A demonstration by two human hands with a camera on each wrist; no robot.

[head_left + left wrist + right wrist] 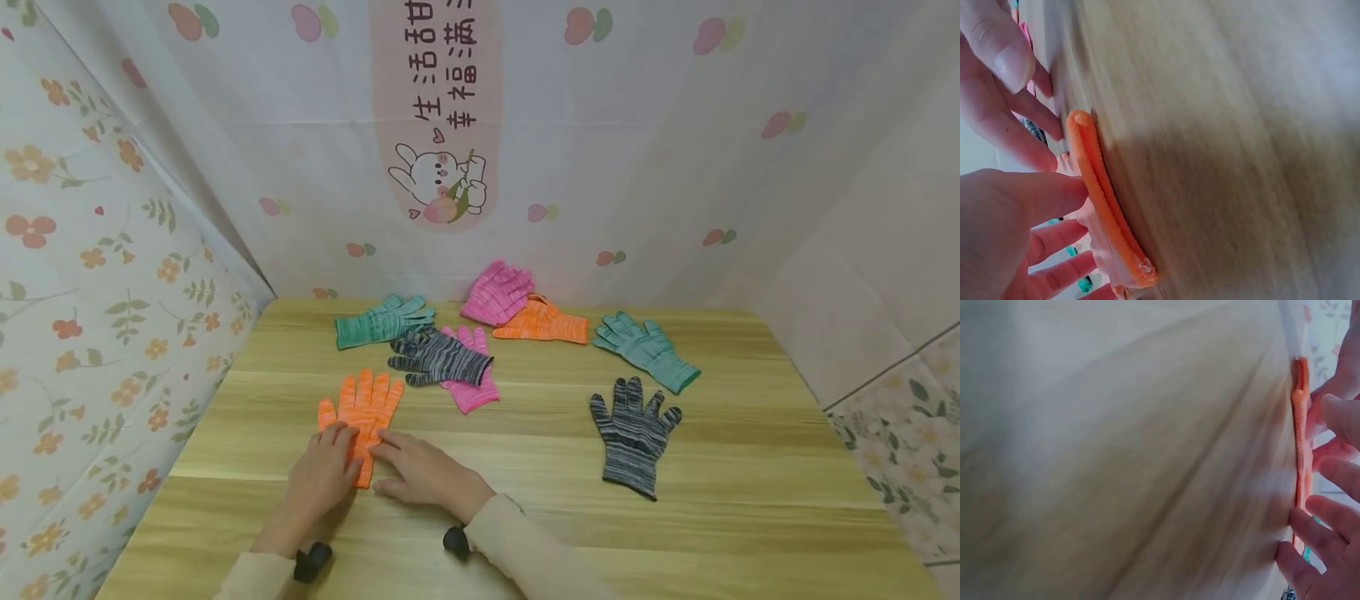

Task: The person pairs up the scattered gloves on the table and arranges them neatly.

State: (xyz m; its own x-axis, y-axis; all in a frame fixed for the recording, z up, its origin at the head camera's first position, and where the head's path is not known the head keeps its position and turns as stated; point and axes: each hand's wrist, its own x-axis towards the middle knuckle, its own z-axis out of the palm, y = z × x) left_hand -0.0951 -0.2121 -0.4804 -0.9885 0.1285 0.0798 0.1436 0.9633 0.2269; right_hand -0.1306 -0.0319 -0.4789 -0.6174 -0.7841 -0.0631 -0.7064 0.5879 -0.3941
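Note:
An orange knit glove (367, 408) lies flat at the left of the table, its fingers pointing away and its cuff (1110, 200) facing me. My left hand (321, 475) rests on its left side with extended fingers, the thumb near the cuff edge. From the right, my right hand (427, 471) reaches over with loosely spread fingers, fingertips at the glove's right edge. In the left wrist view the cuff opening shows as a narrow slit. In the right wrist view the right fingers (1319, 537) are spread beside the glove's edge.
Behind lie a green glove (375, 325), a grey-black glove (450, 358) overlapping a pink one (480, 396), and another pink glove (498, 293) on an orange one (551, 323). Right of them are a green glove (645, 350) and a grey-black glove (633, 437). Patterned curtains (600, 167) enclose the table (750, 500).

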